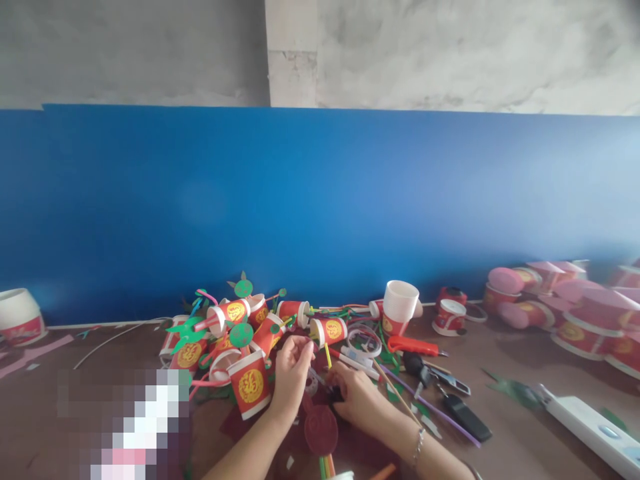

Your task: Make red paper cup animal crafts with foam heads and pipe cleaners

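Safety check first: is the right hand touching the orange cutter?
Apart: the head view shows a gap between right hand and cutter, crossed by a thin stick.

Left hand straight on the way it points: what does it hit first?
Probably the red cup lying on its side, just beyond the left hand's fingertips; depth is hard to judge from this one view.
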Tool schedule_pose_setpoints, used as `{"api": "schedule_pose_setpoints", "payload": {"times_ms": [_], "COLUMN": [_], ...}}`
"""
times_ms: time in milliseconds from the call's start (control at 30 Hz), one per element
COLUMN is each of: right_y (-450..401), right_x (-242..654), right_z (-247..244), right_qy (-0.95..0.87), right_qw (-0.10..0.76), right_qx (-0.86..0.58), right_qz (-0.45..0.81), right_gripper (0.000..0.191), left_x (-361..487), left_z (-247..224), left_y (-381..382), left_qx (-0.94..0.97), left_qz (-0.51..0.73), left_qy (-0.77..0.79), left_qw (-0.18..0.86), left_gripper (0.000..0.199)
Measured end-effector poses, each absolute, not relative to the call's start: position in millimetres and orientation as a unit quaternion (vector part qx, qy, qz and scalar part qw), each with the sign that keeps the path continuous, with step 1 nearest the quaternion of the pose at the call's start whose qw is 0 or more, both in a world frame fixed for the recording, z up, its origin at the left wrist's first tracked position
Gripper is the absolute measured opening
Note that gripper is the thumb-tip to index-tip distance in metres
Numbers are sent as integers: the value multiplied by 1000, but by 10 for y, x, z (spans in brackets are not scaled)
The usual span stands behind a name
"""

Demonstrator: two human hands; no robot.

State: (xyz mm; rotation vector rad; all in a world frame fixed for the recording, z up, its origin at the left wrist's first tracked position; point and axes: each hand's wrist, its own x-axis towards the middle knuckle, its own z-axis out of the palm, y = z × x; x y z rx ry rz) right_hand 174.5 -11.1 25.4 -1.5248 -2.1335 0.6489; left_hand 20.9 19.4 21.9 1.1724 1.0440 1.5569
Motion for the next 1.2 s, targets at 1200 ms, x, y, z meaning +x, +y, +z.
{"api": "schedule_pose_setpoints", "payload": {"times_ms": [1200], "right_y": [-21], "right_x": [1833], "right_z": [168], "right_qy": [-767], "right_qw": [418], "right_qx": [-479], "right_qz": [85], "right_gripper": [24], "left_x": [223], "left_z": [264], "left_y": [77], "left_qx": [721], "left_qz": [498], "left_qy": [340], "left_qw": [341], "left_gripper": [34]}}
